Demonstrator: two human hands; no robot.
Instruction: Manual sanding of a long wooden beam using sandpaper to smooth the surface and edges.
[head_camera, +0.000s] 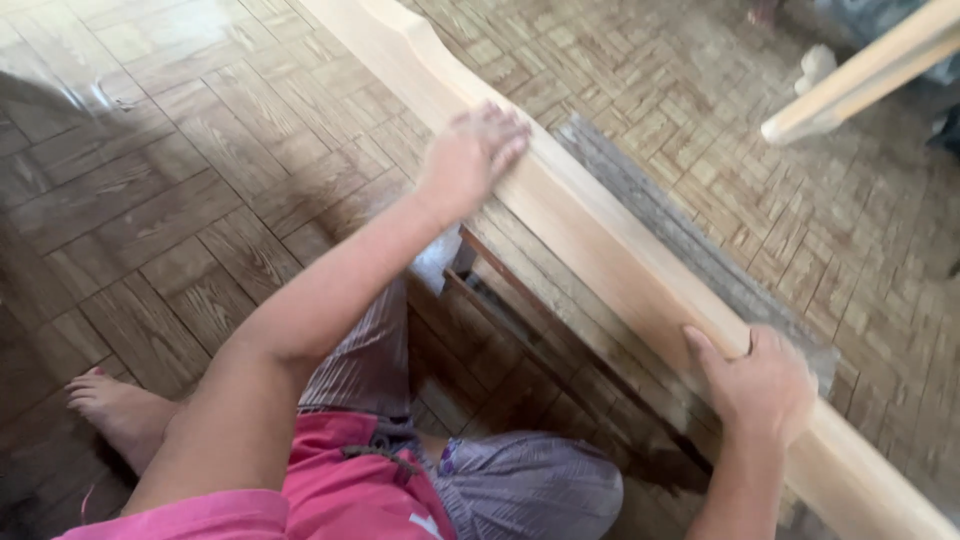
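Long pale wooden plank (600, 235): laid diagonally from the upper middle of the view to the lower right corner, raised above the parquet floor (180, 200) on a low dark wooden frame (530, 340). Left hand (472, 155): pressed flat on the top face of the plank, fingers (505, 135) extended and close together, nothing gripped. Right hand (760, 385): clamped over the near edge of the plank further down, fingers curled over the top, thumb on the near side. Grey weathered board (690, 240): lying just beside the plank on its far side. Second pale beam (860, 75): upper right, well apart. Bare foot (120, 410): on the floor, lower left.
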